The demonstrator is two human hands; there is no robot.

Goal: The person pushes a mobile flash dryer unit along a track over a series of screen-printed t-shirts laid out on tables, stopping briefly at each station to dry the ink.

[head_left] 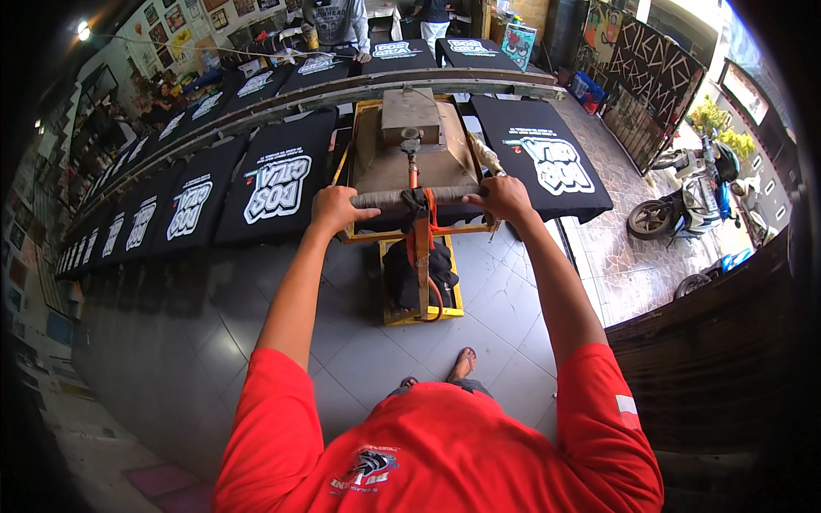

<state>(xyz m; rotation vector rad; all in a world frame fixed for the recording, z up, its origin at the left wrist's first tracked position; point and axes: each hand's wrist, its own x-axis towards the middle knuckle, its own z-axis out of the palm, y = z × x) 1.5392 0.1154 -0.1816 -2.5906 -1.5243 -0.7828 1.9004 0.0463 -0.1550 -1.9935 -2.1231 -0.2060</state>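
Both my arms reach forward to a thick, wrapped handle bar [380,199] on the near side of a boxy metal press or dryer unit [410,120] with a yellow frame. My left hand [335,209] is closed round the bar's left end, thumb lying along it. At the right end my right hand [503,199] grips the same bar, thumb pointing inward. Orange straps [411,244] and a central upright hang from the bar's middle. A black printed T-shirt [278,175] lies flat left of the unit, and another black T-shirt [543,162] lies to its right. What lies under the unit is hidden.
More printed black shirts [190,201] line the long table leftward. A rail [295,104] runs behind the unit. Below stands a yellow crate [428,316] holding black cloth. Across the table is another person [338,30]. Motorbikes [688,205] are parked at right, past a black panel [654,90].
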